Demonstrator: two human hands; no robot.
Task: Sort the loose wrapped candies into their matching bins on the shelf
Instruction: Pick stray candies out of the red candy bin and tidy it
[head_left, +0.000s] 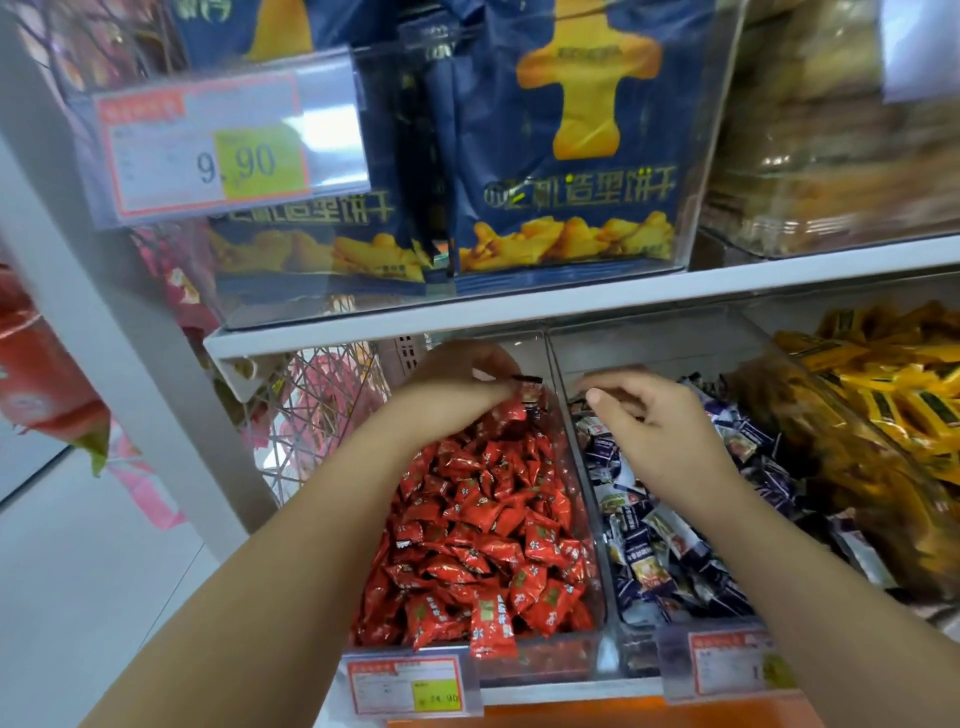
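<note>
Now both bare hands are deep in the lower shelf's clear bins, at the back end. Left hand (457, 384) hovers over the far end of the red-candy bin (582, 654), fingertips pinched together on a dark-edged wrapped candy (530, 392) held just above the heap of red candies (483, 525). Right hand (660, 415) reaches into the neighbouring bin of navy-and-white candies (675, 545), fingers curled loosely, thumb and forefinger close together; whether anything sits between them, I cannot tell. Clear divider (576, 447) runs between the two bins, and the hands sit either side of it. Further right, a bin of yellow wrapped bars (893, 379). Up on the shelf above, navy biscuit bags (566, 156) stand behind a 9.90 price tag (223, 150). Another price tag (410, 686) hangs at the red bin's front edge.
</note>
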